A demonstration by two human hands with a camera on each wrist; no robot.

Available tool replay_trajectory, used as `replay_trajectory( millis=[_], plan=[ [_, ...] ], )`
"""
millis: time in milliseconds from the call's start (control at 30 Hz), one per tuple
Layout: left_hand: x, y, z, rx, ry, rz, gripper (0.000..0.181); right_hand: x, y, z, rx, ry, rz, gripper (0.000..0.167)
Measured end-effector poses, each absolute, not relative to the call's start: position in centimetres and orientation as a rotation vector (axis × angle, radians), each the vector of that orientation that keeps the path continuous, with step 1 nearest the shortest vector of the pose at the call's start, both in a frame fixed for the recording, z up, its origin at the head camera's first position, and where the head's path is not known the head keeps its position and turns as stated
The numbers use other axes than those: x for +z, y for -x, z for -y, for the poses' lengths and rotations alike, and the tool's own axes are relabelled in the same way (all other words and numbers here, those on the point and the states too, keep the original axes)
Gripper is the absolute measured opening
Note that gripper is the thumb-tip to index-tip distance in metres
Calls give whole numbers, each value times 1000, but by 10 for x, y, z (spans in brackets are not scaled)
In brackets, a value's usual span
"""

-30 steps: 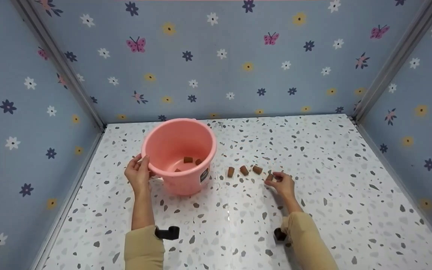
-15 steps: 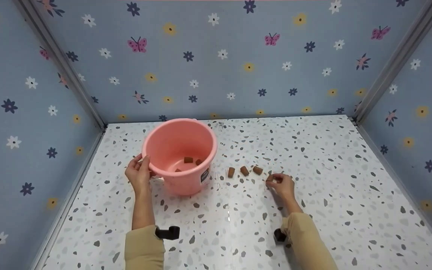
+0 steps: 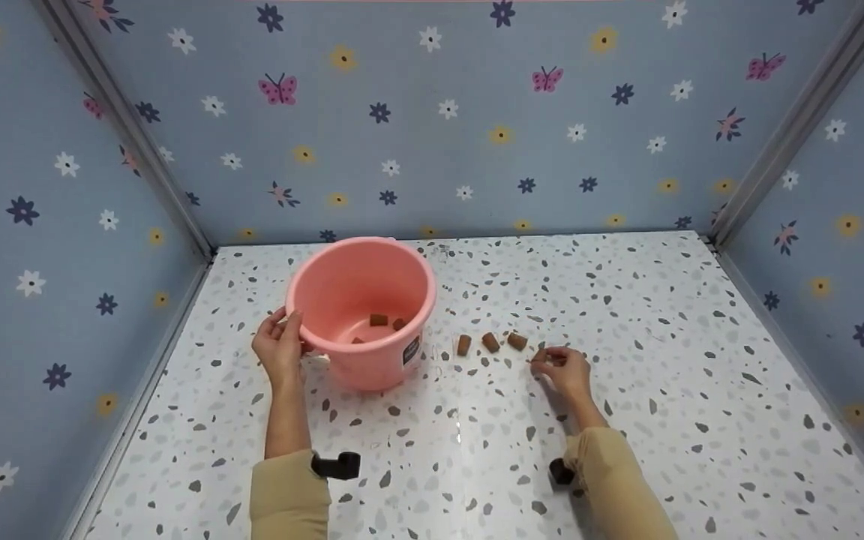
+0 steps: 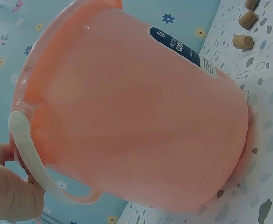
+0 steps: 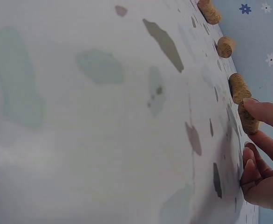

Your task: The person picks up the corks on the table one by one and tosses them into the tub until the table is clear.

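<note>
A pink bucket (image 3: 372,367) stands at the left of the speckled table, several brown corks (image 3: 378,319) lying inside. My left hand (image 3: 280,351) grips its rim at the left side; in the left wrist view the fingers of that hand (image 4: 15,191) are by the pale handle (image 4: 31,154). My right hand (image 3: 565,373) pinches a cork (image 5: 247,120) between thumb and finger, low at the table surface. Three more corks (image 3: 490,343) lie in a row between the bucket and my right hand. Curled lower fingers of the right hand (image 5: 267,154) show in the right wrist view.
Blue flowered panels (image 3: 447,135) rise behind the table and on both sides, with grey metal strips (image 3: 132,135) at the corners. The speckled tabletop (image 3: 462,465) extends in front of the bucket and to the right. Dark devices (image 3: 338,465) are on both wrists.
Over the last second my right fingers have closed further around the rightmost cork, which they now cover more. The bucket and my left hand have stayed in place.
</note>
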State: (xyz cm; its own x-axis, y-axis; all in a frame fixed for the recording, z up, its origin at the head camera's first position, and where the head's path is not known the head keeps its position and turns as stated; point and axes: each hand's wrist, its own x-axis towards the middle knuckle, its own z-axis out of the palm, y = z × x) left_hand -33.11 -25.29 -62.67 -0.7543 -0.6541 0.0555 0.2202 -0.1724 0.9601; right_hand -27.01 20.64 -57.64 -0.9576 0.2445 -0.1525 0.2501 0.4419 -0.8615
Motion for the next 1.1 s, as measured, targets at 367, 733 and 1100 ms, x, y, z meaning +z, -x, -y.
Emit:
replay_trajectory(
  millis=[367,733,1100],
  plan=[
    [-627,331,252,-1977,-472,1495,50,-564,271,-199,-1598,-359,-2746,38],
    [-629,333,252,-1925,-505,1569,52,-548,268,-184,-1658,-208,-2781,37],
    [-610,322,248,-2014,-586,1577,52,-520,264,-155,-1831,112,-2813,33]
  ],
)
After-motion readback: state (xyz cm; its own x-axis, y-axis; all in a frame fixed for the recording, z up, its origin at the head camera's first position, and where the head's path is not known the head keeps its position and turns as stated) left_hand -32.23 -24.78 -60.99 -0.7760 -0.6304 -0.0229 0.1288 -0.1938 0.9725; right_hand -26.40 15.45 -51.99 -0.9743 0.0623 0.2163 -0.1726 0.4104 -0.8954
